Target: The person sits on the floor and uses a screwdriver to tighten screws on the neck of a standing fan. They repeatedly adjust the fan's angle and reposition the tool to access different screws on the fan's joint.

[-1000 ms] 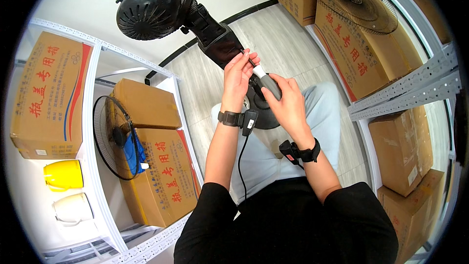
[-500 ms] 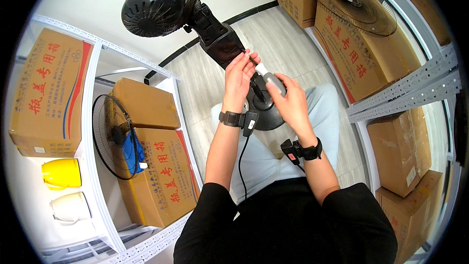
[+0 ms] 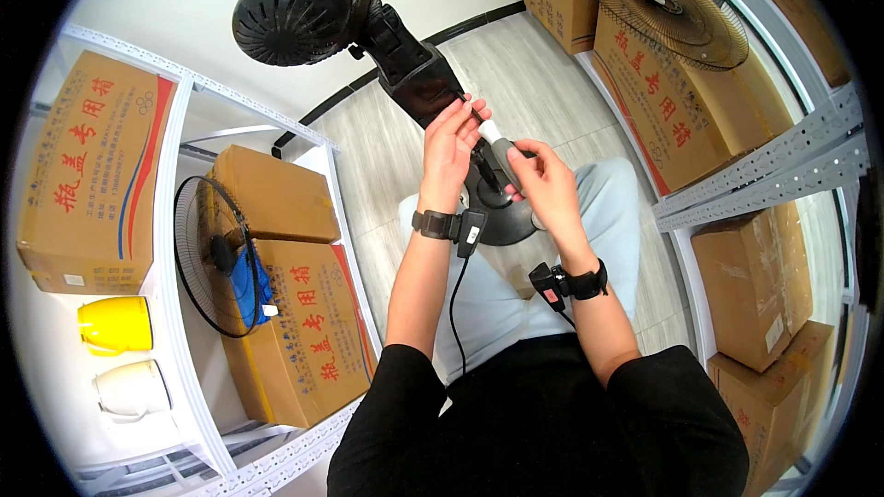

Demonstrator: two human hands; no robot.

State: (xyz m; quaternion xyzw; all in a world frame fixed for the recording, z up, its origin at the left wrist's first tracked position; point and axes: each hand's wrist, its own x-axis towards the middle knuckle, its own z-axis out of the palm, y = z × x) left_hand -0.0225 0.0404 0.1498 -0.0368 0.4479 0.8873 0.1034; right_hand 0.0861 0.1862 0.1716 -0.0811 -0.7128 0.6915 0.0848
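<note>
A black electric fan without its grille or blades leans in from the top, its rounded motor housing (image 3: 299, 14) at the upper left. Its neck (image 3: 419, 78) runs down toward the round base (image 3: 506, 225) between my knees. My right hand (image 3: 548, 189) grips the grey handle of a screwdriver (image 3: 503, 151) with a white collar, thumb and fingers around it. The screwdriver slants up-left to the neck. Beside the neck, my left hand (image 3: 449, 147) is palm up, fingers curled together around the thin shaft. Those fingers hide the screwdriver's tip.
A metal shelf on the left holds cardboard boxes (image 3: 92, 175), a yellow mug (image 3: 115, 326), a white mug (image 3: 133, 388) and a round fan grille (image 3: 184, 258) by a blue cloth (image 3: 247, 285). Right shelves hold more boxes (image 3: 755, 285) and another grille (image 3: 663, 5).
My right hand has shifted slightly left, and its fingers have changed position around the screwdriver handle. The handle sits a little farther left. My left hand stays by the neck.
</note>
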